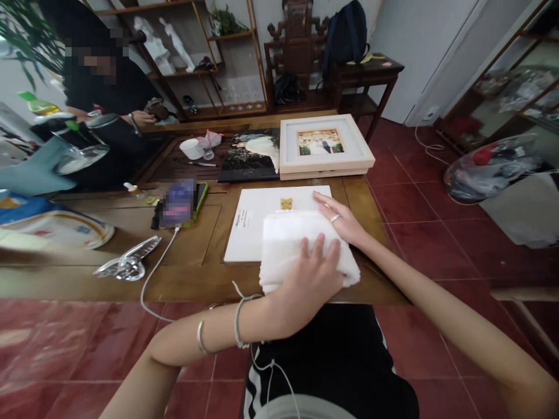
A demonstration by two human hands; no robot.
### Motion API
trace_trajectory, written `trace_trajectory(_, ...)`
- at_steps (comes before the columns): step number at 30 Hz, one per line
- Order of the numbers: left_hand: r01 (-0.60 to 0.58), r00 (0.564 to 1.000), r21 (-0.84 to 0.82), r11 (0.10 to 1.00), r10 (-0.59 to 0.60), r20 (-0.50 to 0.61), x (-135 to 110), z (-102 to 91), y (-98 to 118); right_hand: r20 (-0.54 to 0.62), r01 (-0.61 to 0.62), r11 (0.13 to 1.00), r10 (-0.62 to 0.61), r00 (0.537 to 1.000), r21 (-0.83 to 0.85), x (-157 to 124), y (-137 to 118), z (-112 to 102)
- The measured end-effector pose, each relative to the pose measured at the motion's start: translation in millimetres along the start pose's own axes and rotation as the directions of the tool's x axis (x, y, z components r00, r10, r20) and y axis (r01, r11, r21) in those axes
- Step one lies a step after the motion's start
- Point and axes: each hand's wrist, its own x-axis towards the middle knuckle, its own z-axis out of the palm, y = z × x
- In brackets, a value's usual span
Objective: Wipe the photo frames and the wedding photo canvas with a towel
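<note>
A folded white cloth (283, 241) with a fluffy edge lies over the lower right part of a white board (244, 233). My left hand (314, 267) rests on top of this cloth, its fingers spread and its palm facing down. At the right edge of the board, my right hand (343, 221) lies with fingers stretched out, touching the cloth's upper right side; part of its underside is hidden. A small gold-coloured piece (286, 203) shows on the board just above the cloth. Small dark print runs along the board's left side.
Behind the board are a framed picture (325, 145) and a dark photo panel (251, 154). To the left lie a phone (179, 203) on a white cable, a silver hair clip (128, 259) and a blue-and-white package (56, 221). A person in black (105, 75) stands across the table.
</note>
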Motion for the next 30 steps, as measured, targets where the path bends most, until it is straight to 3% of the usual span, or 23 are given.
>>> trace_trajectory(3,-0.083,0.995,-0.092,0.992,0.088,0.052,-19.1,-17.5,-5.5,0.034,0.076,0.986,-0.072,0.997,-0.147,0.7,-0.8,0.5)
trace_trajectory(7,-0.164,0.975,-0.241,0.956,0.195,0.109,-48.1,-39.2,-22.9,0.135,0.188,0.906,-0.146,0.980,-0.379,0.1,-3.2,1.7)
trace_trajectory(9,-0.133,0.980,-0.287,0.949,0.169,0.104,-57.6,-45.0,-32.4,0.168,0.215,0.872,-0.155,0.973,-0.440,-0.9,-3.6,2.2)
trace_trajectory(12,0.004,0.993,-0.295,0.956,0.031,0.113,-57.1,-46.3,-49.8,0.186,0.232,0.857,-0.162,0.969,-0.461,-1.8,-1.5,2.6)
trace_trajectory(18,0.211,0.976,-0.321,0.923,-0.184,0.115,-11.0,-26.1,-113.2,0.134,0.288,0.857,-0.255,0.958,-0.426,-1.6,6.4,2.6)
trace_trajectory(21,0.215,0.977,-0.311,0.926,-0.204,0.067,23.0,-13.8,-142.7,0.136,0.292,0.853,-0.258,0.956,-0.433,-1.7,6.7,2.5)
trace_trajectory(23,0.167,0.986,-0.316,0.934,-0.163,0.039,46.1,-7.4,-152.1,0.138,0.300,0.848,-0.266,0.954,-0.437,-1.8,5.4,2.2)
trace_trajectory(26,0.038,0.997,-0.382,0.923,-0.009,0.076,74.2,-0.5,-153.1,0.123,0.313,0.844,-0.289,0.949,-0.436,-2.0,3.0,1.7)
trace_trajectory(28,-0.005,0.990,-0.433,0.902,0.065,0.123,84.1,2.0,-151.4,0.119,0.315,0.839,-0.293,0.949,-0.444,-2.2,1.6,1.3)
trace_trajectory(30,0.014,0.985,-0.455,0.891,0.067,0.160,85.8,2.8,-152.4,0.123,0.316,0.835,-0.293,0.948,-0.451,-2.3,0.6,1.2)
